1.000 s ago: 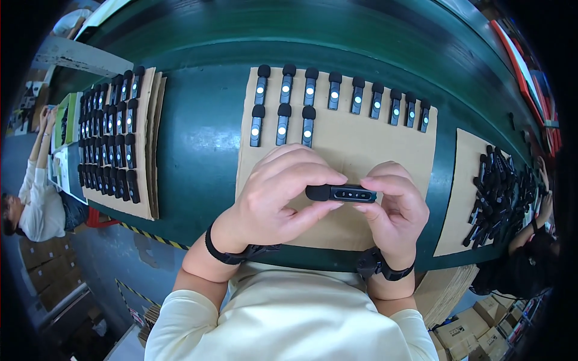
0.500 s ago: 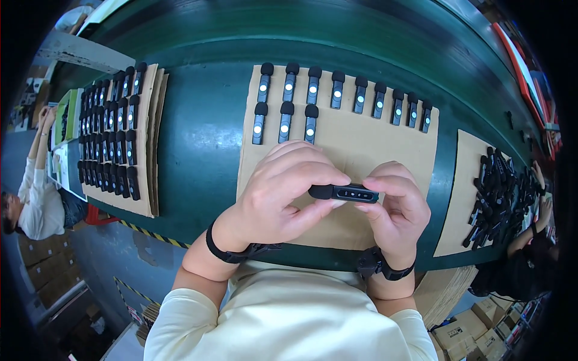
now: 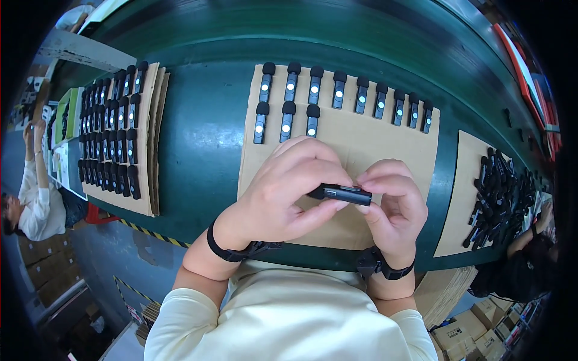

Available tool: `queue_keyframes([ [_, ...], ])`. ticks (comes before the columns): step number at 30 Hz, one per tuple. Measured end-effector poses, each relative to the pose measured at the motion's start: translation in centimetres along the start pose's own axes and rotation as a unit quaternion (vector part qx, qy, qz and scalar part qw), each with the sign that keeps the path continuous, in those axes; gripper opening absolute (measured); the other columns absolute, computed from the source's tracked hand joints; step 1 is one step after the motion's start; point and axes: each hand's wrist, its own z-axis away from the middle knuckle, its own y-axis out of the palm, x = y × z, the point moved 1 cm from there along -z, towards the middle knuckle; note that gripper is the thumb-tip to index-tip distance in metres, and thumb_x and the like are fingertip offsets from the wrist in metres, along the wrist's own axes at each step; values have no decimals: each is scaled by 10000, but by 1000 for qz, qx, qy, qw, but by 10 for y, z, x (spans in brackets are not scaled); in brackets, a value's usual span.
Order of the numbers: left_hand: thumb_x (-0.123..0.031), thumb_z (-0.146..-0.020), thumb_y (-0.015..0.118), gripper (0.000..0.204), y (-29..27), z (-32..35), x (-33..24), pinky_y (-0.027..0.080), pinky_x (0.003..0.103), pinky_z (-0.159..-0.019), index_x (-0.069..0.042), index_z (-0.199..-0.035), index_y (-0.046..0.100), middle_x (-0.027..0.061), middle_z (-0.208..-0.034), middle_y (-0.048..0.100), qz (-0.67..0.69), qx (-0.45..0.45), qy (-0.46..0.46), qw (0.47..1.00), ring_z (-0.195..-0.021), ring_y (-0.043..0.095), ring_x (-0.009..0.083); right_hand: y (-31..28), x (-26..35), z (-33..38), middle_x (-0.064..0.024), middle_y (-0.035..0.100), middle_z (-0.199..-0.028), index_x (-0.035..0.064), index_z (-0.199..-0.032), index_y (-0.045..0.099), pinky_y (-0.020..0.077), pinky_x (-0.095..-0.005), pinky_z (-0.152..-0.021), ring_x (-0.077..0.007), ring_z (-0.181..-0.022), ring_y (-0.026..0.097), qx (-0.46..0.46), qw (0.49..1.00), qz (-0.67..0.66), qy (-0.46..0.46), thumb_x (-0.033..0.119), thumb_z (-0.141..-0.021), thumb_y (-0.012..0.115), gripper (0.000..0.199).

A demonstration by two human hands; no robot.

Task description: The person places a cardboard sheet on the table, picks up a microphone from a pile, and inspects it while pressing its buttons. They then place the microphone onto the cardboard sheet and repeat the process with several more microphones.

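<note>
A small black clip-on microphone (image 3: pixel 347 194) is held level above the cardboard sheet (image 3: pixel 373 144), one narrow side facing up. Its foam-capped end is pinched by my left hand (image 3: pixel 292 189), whose fingers partly hide the foam. At the other end, the thumb and fingertips of my right hand (image 3: pixel 394 201) close on the body. Beyond my hands, similar microphones stand in rows on the sheet: a full back row (image 3: pixel 339 90) and a shorter second row (image 3: pixel 286 122) at the left. Each bears a pale round spot and a dark foam cap.
At left, stacked cardboard (image 3: pixel 147 174) carries several rows of microphones (image 3: pixel 111 144). At right, a loose heap of them (image 3: pixel 497 195) covers another cardboard sheet (image 3: pixel 457 204). The green table (image 3: pixel 201 120) runs beneath. One person (image 3: pixel 39 201) is at far left, another (image 3: pixel 518 265) at far right.
The microphone has been rolled between my fingers: its face with small markings and lights no longer shows, and a plainer side with a slot does. The person at left has shifted their arms.
</note>
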Motion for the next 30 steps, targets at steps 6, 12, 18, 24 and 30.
queue_keyframes([
  [6, -76, -676, 783, 281, 2, -1, -1, 466, 382, -749, -56, -920, 646, 100, -919, 606, -83, 5, -23, 996, -834, 591, 288, 2, -1, -5, -150, 639, -991, 5, -1013, 629, 510, -316, -762, -238, -889, 631, 12, 998, 39, -39, -21, -785, 713, 245],
  [12, -176, -699, 801, 239, 2, 1, -4, 464, 372, -718, -73, -817, 621, 96, -837, 618, -206, -11, -81, 975, -777, 602, 284, 3, -3, -14, -142, 641, -1012, 15, -1025, 617, 524, -324, -730, -232, -862, 638, 9, 992, 129, 9, -34, -777, 691, 262],
  [18, -254, -753, 761, 248, 7, 10, -1, 480, 378, -663, -70, -715, 600, 71, -674, 614, -274, 121, -116, 947, -666, 615, 267, 6, -25, -26, -133, 628, -1055, 16, -977, 600, 519, -324, -729, -274, -895, 630, 62, 945, 320, -9, -62, -742, 697, 267],
  [24, -291, -769, 738, 281, 7, 14, 0, 496, 388, -661, -59, -689, 599, 92, -651, 611, -289, 137, -137, 937, -658, 625, 280, 16, -34, -22, -133, 612, -1094, 26, -929, 599, 526, -371, -760, -331, -936, 621, 121, 917, 381, -10, -67, -708, 699, 259],
  [30, -287, -764, 738, 288, 7, 13, -1, 501, 392, -668, -52, -685, 591, 102, -652, 614, -293, 158, -148, 931, -668, 633, 284, 17, -36, -29, -125, 593, -1139, 39, -914, 607, 519, -384, -796, -327, -972, 612, 115, 911, 395, 4, -43, -703, 711, 249],
])
